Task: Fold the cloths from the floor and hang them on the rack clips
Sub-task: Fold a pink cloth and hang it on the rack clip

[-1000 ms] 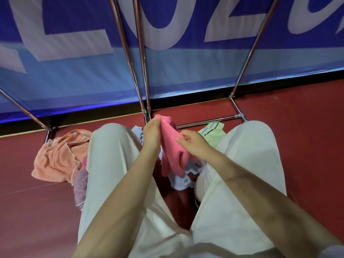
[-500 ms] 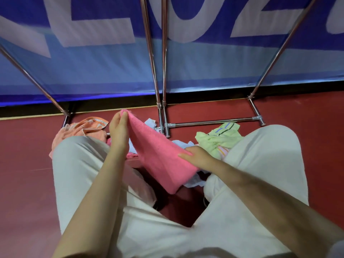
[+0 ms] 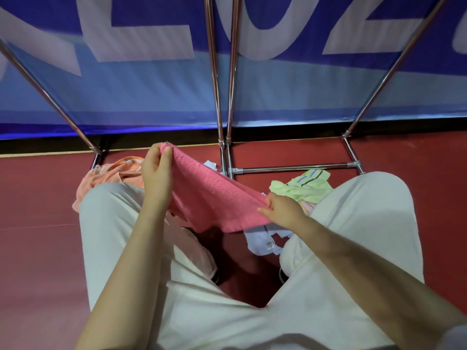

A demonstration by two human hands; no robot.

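Red floor (image 3: 38, 248) by the rack (image 3: 293, 169): pink cloth (image 3: 209, 200) stretched above the knees, left hand (image 3: 156, 173) fingers pinching its top corner, right hand (image 3: 284, 210) fingers clamped on the lower edge; looks light, floppy terry, so grip corners to fold.

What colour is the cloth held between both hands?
Pink cloth, seen best in the head view.

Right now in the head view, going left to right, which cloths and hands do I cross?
Orange cloth on the floor → left hand pinching the pink cloth's upper corner → pink cloth stretched between the hands → right hand gripping its lower edge → light green cloth on the floor.
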